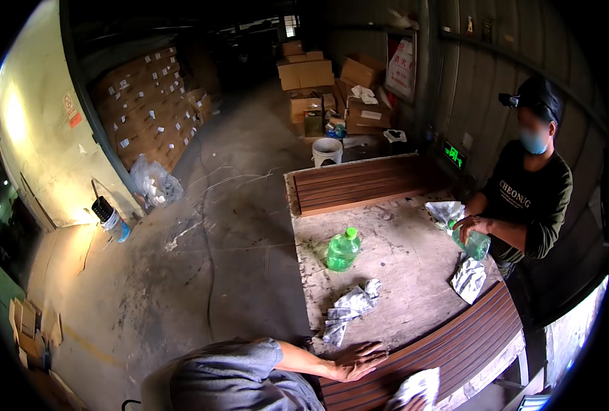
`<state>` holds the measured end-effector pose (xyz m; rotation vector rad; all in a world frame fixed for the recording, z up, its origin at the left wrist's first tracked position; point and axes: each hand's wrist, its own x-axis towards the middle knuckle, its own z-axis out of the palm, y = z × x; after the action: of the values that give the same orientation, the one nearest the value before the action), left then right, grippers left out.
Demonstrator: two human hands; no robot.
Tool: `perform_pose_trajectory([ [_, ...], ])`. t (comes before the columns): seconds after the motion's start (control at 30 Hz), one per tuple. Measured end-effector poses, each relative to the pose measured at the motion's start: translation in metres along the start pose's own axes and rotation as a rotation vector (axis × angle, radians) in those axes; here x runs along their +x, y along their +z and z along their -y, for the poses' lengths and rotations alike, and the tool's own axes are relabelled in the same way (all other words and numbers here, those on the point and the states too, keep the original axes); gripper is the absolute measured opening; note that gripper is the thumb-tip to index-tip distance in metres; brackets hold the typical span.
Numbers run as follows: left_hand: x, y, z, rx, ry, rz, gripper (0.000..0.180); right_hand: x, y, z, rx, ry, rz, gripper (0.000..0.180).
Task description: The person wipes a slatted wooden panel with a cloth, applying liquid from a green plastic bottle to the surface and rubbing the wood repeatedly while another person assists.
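Observation:
My left hand [359, 362] lies flat with its fingers stretched out on a dark reddish-brown slatted wood panel [469, 331] along the near side of the worktable. Only part of my right hand [416, 403] shows at the lower edge, gripping a white rag [417, 385] against the same panel. Beyond my left hand, a crumpled grey-and-white rag [351, 309] rests on the tabletop. Farther back stands a clear bottle of green liquid [343, 252] with a bright green cap.
Across the table [393, 240], a masked co-worker [534, 185] tips another green bottle [474, 244] over a cloth [445, 211]. Another rag [468, 279] lies nearby. A second slatted panel [366, 182] covers the far end. Beyond are a white bucket [327, 152] and stacked cartons [143, 103].

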<state>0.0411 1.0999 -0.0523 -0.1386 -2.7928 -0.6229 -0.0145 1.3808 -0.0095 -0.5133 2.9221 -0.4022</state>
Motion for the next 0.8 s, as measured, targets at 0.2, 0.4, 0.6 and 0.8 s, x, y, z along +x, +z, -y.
perform_pose_trajectory([
  [0.2,0.0,0.01,0.005,-0.035,0.019,-0.022,0.048,0.148,0.037,-0.062,-0.223,-0.042,-0.498,0.061],
  [0.4,-0.044,-0.024,-0.016,-0.143,0.155,-0.19,0.043,-0.012,0.051,0.031,0.029,-0.024,0.009,0.076],
  [0.6,-0.042,-0.036,-0.017,-0.128,0.009,-0.063,0.04,-0.081,0.029,0.055,0.115,-0.183,-0.112,0.064],
  [0.8,-0.042,-0.037,-0.014,-0.28,0.017,-0.139,0.044,0.067,0.011,0.029,-0.013,0.155,-0.379,0.064],
])
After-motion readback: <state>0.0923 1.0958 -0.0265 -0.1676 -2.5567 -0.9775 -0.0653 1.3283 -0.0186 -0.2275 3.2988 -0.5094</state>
